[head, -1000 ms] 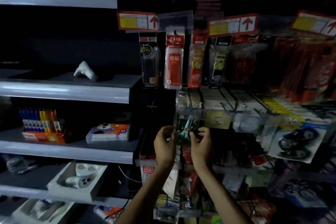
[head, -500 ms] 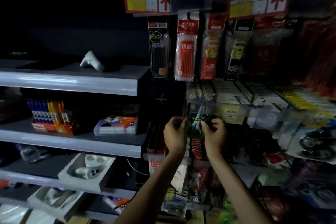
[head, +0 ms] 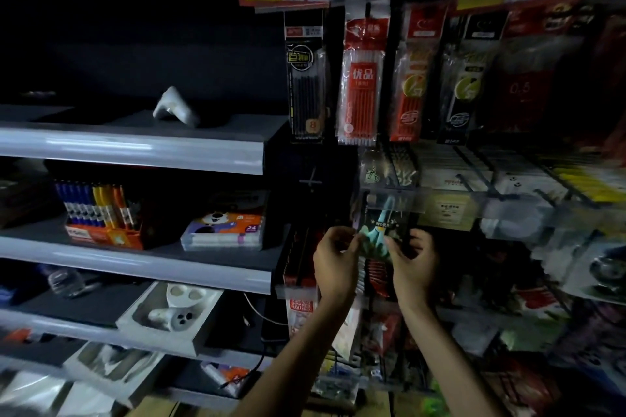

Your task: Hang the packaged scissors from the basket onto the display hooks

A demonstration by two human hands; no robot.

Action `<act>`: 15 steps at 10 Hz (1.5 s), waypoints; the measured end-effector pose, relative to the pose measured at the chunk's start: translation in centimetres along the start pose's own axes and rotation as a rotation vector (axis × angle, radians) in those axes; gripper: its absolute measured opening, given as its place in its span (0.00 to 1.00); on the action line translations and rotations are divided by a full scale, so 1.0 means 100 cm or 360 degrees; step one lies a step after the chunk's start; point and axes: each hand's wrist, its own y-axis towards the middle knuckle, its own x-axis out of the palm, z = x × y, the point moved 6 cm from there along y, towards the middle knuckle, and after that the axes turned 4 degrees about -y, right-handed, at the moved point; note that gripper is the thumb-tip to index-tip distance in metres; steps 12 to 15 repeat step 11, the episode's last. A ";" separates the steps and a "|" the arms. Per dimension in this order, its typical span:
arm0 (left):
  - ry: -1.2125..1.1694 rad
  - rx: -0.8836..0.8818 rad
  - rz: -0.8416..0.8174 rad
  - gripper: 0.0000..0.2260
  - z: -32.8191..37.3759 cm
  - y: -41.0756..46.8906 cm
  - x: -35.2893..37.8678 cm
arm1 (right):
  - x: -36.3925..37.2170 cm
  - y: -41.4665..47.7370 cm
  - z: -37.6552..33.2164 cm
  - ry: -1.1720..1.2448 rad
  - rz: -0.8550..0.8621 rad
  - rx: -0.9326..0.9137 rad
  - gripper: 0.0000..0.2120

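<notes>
1. A person's left hand point(head: 333, 264) and right hand point(head: 416, 262) share one grip on the packaged scissors point(head: 381, 230). The left fingertips pinch the pack's left edge and the right thumb and curled fingers pinch its right edge.
2. The pack stands upright between the two hands, long axis vertical and scissor tips pointing up. Its top edge is tucked just behind a clear price strip point(head: 389, 205).
3. The coming move appears to turn on what lies straight above and behind the grip. The pack's hang hole must meet a prong among the display hooks point(head: 463, 180). The dim light and the strip hide both the hole and the exact prong.
4. Neither hand is clearly nearer. Both sit level at chest height, wrists bent back, forearms rising side by side from the bottom of the frame.
5. Pen refill packs point(head: 364, 78) hang in a row above. To the left, a grey shelf point(head: 135, 152) runs over a box of markers point(head: 98, 206).
6. The basket is not in view.
</notes>
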 end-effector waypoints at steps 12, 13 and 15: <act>0.0352 0.0142 -0.0218 0.12 0.015 -0.049 -0.021 | -0.043 -0.024 0.005 -0.0081 -0.0214 0.0057 0.23; 0.0352 0.0142 -0.0218 0.12 0.015 -0.049 -0.021 | -0.043 -0.024 0.005 -0.0081 -0.0214 0.0057 0.23; 0.0352 0.0142 -0.0218 0.12 0.015 -0.049 -0.021 | -0.043 -0.024 0.005 -0.0081 -0.0214 0.0057 0.23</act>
